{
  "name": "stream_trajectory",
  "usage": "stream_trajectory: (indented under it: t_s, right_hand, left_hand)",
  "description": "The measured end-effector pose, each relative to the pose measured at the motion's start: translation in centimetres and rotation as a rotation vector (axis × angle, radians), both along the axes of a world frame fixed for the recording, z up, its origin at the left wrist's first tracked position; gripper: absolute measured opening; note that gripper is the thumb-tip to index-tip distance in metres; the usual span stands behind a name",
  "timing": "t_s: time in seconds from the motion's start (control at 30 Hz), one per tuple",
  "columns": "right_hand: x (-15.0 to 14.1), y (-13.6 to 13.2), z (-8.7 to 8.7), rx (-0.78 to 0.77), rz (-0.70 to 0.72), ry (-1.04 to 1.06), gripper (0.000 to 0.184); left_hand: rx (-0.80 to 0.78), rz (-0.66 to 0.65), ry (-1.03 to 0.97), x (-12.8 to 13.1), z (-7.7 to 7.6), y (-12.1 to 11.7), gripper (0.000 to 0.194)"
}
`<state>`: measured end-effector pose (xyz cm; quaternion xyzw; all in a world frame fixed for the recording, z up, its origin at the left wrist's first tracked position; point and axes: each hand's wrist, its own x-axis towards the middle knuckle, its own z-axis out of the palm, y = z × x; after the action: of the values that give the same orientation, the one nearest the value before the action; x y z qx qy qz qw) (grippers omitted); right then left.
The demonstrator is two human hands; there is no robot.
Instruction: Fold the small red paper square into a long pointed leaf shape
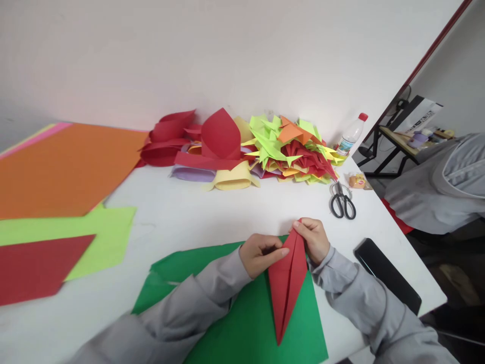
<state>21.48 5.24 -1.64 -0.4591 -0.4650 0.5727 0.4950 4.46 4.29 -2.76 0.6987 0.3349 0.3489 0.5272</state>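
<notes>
A red sheet of paper (282, 283), folded into a long kite shape with a slit down its middle, is held over a green sheet (250, 323). My left hand (261, 255) grips its left edge, thumb on top. At the upper tip, my right hand (312, 236) pinches the folded paper between thumb and fingers. The lower point of the red paper faces toward me.
Orange sheets (83, 172), a lime sheet (109, 242) and a red sheet (41, 268) lie left. Paper shapes (223, 136) line the wall, beside a bottle (350, 136). Scissors (343, 202) and a black phone (386, 275) lie right. Another person's grey garment (428, 182) shows beyond.
</notes>
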Motion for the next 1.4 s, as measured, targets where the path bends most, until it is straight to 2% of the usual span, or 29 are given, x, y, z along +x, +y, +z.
stream_trajectory:
  t_s: [0.27,0.5,0.63,0.83,1.1,1.23,1.4]
  right_hand:
    - [0.0,-0.1,-0.3,-0.018,0.0,-0.013,0.039]
    - [0.1,0.1,-0.7,-0.025,-0.038,0.015,0.037]
    - [0.1,-0.1,-0.6,-0.02,-0.013,-0.011,0.036]
    - [-0.1,-0.7,0.5,0.157,0.162,-0.226,0.034]
    - [-0.4,-0.9,0.6,0.296,0.22,-0.382,0.041]
    - [-0.3,-1.0,0.4,0.287,0.207,-0.407,0.042]
    - [-0.2,-1.1,0.4,0.179,0.179,-0.375,0.048]
  left_hand:
    - [0.042,0.002,0.021,0.2,-1.0,0.6,0.04]
    - [0.007,-0.025,0.009,0.0,-0.2,0.2,0.04]
    - [-0.036,-0.029,-0.019,0.0,0.0,-0.1,0.04]
    - [-0.039,0.017,-0.014,0.1,0.1,0.2,0.037]
    - [-0.045,0.027,-0.043,0.3,0.4,0.5,0.029]
    - [-0.06,0.03,-0.036,0.3,0.1,0.5,0.029]
    - [-0.078,0.001,-0.077,0.3,-0.4,0.6,0.032]
